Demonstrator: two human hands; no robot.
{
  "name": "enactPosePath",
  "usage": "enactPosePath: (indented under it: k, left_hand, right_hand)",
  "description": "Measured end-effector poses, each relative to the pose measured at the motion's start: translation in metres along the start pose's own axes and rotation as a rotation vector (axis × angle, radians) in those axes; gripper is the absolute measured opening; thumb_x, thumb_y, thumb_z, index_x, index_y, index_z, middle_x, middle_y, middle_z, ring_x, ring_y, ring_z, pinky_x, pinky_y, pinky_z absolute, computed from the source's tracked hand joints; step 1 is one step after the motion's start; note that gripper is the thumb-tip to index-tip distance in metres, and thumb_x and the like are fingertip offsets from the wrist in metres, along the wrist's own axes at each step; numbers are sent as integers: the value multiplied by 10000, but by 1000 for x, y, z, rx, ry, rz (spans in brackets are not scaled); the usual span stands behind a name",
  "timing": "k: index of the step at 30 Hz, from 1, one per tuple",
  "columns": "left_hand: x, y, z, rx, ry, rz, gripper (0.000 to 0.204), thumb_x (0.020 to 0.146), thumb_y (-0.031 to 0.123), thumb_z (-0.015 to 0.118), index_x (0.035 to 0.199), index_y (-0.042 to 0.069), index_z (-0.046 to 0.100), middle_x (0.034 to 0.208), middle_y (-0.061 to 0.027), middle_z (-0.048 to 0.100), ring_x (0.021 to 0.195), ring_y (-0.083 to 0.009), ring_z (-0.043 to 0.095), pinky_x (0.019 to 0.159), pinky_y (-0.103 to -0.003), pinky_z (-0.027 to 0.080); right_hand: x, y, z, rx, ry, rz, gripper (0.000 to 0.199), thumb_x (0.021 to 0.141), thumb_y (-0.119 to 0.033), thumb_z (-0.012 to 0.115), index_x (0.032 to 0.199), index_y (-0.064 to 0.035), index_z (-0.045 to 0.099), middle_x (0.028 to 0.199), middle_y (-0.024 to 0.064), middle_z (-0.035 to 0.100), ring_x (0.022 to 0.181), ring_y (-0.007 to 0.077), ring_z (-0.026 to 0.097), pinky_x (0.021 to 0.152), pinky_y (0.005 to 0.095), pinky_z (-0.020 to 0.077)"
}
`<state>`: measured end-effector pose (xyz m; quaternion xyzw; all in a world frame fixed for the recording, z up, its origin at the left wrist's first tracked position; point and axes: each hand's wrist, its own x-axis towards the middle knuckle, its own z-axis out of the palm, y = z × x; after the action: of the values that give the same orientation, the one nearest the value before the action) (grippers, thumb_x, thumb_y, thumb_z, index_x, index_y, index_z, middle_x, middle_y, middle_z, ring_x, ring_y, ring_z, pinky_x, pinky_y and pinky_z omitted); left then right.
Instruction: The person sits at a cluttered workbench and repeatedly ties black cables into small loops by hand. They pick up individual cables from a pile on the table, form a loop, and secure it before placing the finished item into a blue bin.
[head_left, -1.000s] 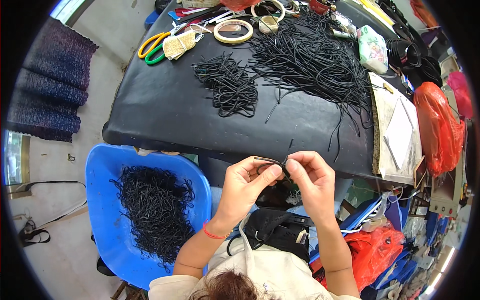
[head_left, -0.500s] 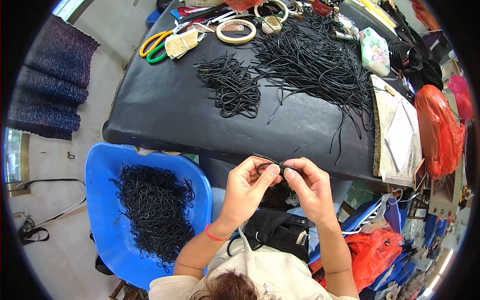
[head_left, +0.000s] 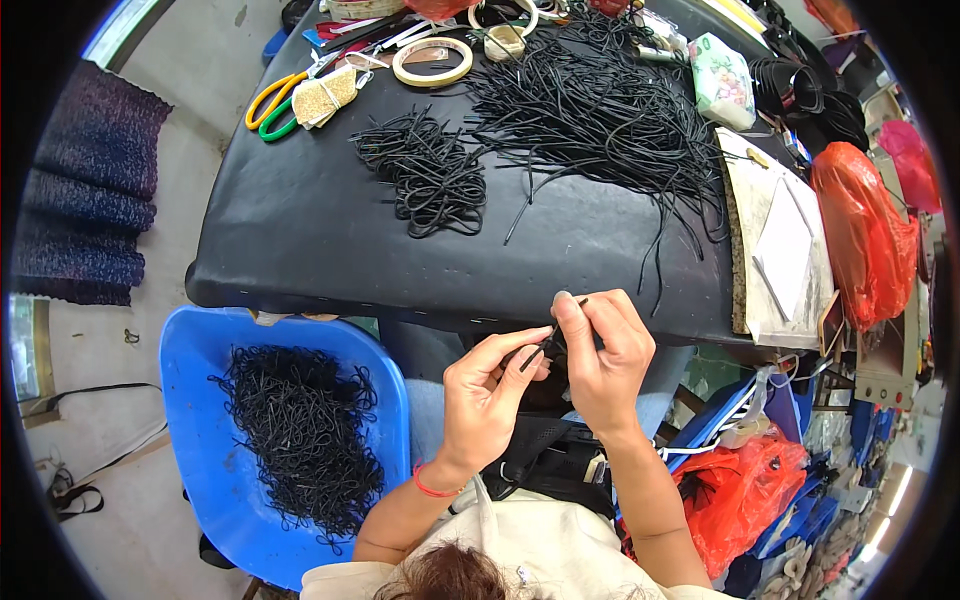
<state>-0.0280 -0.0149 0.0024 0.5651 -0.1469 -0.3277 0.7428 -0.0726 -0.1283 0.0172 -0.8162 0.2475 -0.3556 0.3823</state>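
Cord (head_left: 531,358) in the pinch of left hand (head_left: 484,402) and right hand (head_left: 610,368) — table edge (head_left: 400,306) close, bare tabletop (head_left: 580,255) beyond

Held both arms out from the near side, bare along the forearms. Slanted the left forearm (head_left: 405,515) far and rightward, the right forearm (head_left: 655,510) far and leftward, more steeply. Held the left hand (head_left: 483,398) near the right hand (head_left: 608,365), slightly lower in view. Pinched with the left thumb (head_left: 514,374) against curled fingers, pointing far and right. Raised the right thumb (head_left: 573,325) toward the far side, close against the bent right index finger (head_left: 602,315), and curled the other right fingers toward the palm.
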Motion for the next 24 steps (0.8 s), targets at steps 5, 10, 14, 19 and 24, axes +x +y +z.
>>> enactPosePath:
  k: [5, 10, 14, 19, 24]
  left_hand:
    - [2, -3, -1, -127, -23, -82, 219, 885, 85, 546, 1080, -4, 592, 832, -40, 619, 743, -86, 586, 683, -210, 479]
    - [16, 2, -11, -409, -93, -308, 206, 905, 111, 501, 1053, -5, 582, 830, -82, 637, 779, -127, 615, 686, -232, 494]
    - [18, 3, -11, -449, -111, -326, 190, 906, 112, 505, 1030, -5, 588, 865, -103, 645, 817, -137, 624, 673, -238, 504]
    - [17, 4, -9, -94, -85, -112, 152, 869, 103, 569, 962, -10, 611, 838, -60, 651, 758, -122, 623, 637, -227, 493]
    - [19, -1, 9, 825, 220, 626, 28, 775, 26, 613, 771, 10, 590, 683, -106, 593, 601, -256, 580, 532, -300, 459]
  right_hand:
    - [5, 2, 0, 83, -70, 218, 181, 811, -118, 642, 698, 18, 600, 597, 42, 505, 511, 92, 433, 472, 243, 338]
    - [9, 2, -7, 615, -234, 692, 208, 858, -185, 606, 784, 9, 608, 664, -12, 534, 546, 53, 431, 511, 214, 358]
    - [0, 2, -8, 617, -249, 629, 180, 860, -170, 605, 820, 5, 597, 675, -20, 546, 591, 34, 469, 533, 192, 385]
    - [0, -2, -11, 417, -246, 483, 194, 843, -130, 617, 725, 6, 544, 634, 16, 539, 541, 52, 469, 485, 207, 380]
    - [-8, -12, 9, -28, -22, 192, 254, 829, -127, 626, 674, 3, 473, 570, 63, 472, 470, 99, 417, 430, 250, 340]
